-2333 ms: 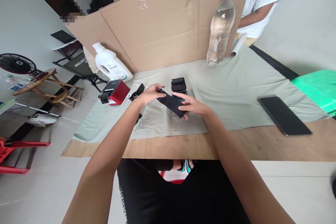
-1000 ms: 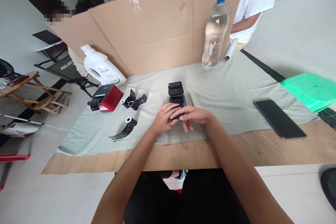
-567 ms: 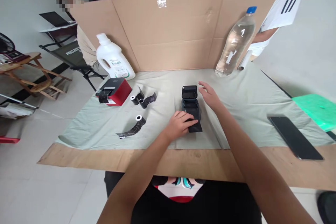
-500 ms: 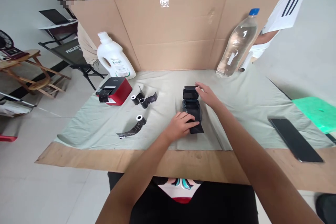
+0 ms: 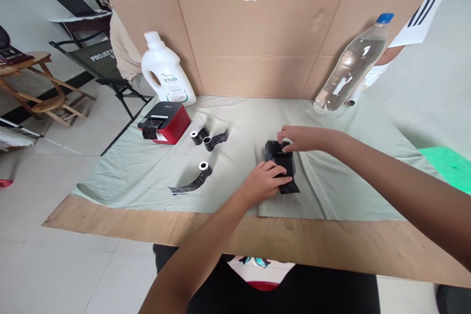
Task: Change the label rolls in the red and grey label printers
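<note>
A small black portable printer (image 5: 290,162) stands on the grey-green cloth before me, and a black paper strip (image 5: 290,188) sticks out over its near end. My left hand (image 5: 263,182) is bent over the near left side, its fingers pressing the strip against the printer. At the far end, my right hand (image 5: 300,138) has thumb and fingers closed on the printer's hinged lid (image 5: 273,148), which is now tipped down over the body. The fingers hide part of the lid, so I cannot tell whether it is fully closed.
Left of the printer lie several paper rolls with black tails, one roll (image 5: 204,168) nearer me. Behind them are a red-and-black box-shaped printer (image 5: 172,125) and a white jug (image 5: 167,71). A water bottle (image 5: 351,68) leans against the cardboard screen (image 5: 265,34). Two people are behind.
Both hands brought the black strip to the printer, and my left hand stayed on it. My right hand reached the raised lid and swung it down toward me. The view shifted too.
</note>
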Demonstrator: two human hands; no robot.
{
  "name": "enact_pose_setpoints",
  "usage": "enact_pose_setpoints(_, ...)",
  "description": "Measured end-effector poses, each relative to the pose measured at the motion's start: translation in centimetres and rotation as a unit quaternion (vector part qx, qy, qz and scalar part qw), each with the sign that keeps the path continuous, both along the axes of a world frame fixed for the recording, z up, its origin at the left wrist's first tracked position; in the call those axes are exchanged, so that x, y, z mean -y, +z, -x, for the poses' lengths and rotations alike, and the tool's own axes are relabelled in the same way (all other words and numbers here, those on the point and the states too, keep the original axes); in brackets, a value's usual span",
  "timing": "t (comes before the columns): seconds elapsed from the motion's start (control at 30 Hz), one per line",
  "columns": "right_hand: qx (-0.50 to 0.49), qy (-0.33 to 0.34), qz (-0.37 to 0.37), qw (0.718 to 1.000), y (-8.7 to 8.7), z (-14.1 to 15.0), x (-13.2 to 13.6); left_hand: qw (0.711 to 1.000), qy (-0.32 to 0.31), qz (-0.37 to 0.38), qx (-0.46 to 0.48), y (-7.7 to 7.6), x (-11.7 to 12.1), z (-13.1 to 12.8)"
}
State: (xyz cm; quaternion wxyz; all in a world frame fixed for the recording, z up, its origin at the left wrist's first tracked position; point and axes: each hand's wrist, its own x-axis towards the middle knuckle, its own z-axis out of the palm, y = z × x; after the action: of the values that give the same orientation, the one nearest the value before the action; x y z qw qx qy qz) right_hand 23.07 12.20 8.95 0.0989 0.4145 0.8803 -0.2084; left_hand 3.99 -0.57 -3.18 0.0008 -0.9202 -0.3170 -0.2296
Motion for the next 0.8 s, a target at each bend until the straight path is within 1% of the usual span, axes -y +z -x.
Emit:
enact_pose_setpoints(0.07,0.02,-0.031,-0.003,0.999,-0.1,1.0,-1.1,1.0,-0.002,0.002,0.001,0.1,0.0,0.0)
enact_pose_setpoints(0.17,0.066,-0.067,0.014,0.995,-1.4,1.6,-2.7,1.0,-0.001,0.007,0.004,0.1,0.1,0.0)
enact_pose_setpoints(0.23,0.096,-0.089,0.056,0.99,-2.4,1.4,-3.4,1.0,-0.001,0.013,0.004,0.1,0.1,-0.1)
enact_pose_setpoints(0.3,0.106,-0.129,0.112,0.979,-3.0,1.1,-3.7,1.0,-0.003,0.02,0.0,0.0,0.0,-0.2)
enact_pose_setpoints(0.37,0.097,-0.182,0.155,0.966,-3.0,1.0,-3.6,1.0,-0.003,0.026,-0.004,-0.1,-0.1,-0.2)
enact_pose_setpoints(0.43,0.07,-0.223,0.18,0.955,-2.5,1.0,-3.1,1.0,0.0,0.027,-0.001,-0.2,-0.1,-0.3)
enact_pose_setpoints(0.57,0.019,-0.27,0.209,0.94,-1.5,1.1,-1.2,1.0,-0.012,0.006,0.011,-0.3,-0.1,-0.2)
enact_pose_setpoints(0.63,-0.016,-0.279,0.188,0.942,-1.9,1.4,0.5,0.999,-0.028,-0.006,0.015,-0.3,-0.1,-0.2)
enact_pose_setpoints(0.67,-0.035,-0.283,0.162,0.945,-2.2,1.8,1.5,0.999,-0.037,-0.009,0.015,-0.3,0.0,-0.2)
enact_pose_setpoints(0.73,-0.053,-0.3,0.078,0.949,-3.2,3.0,3.7,0.998,-0.057,-0.013,0.015,-0.2,0.2,-0.2)
enact_pose_setpoints(0.8,-0.04,-0.33,-0.015,0.943,-4.1,4.3,5.6,0.997,-0.068,-0.019,0.018,-0.1,0.4,-0.3)
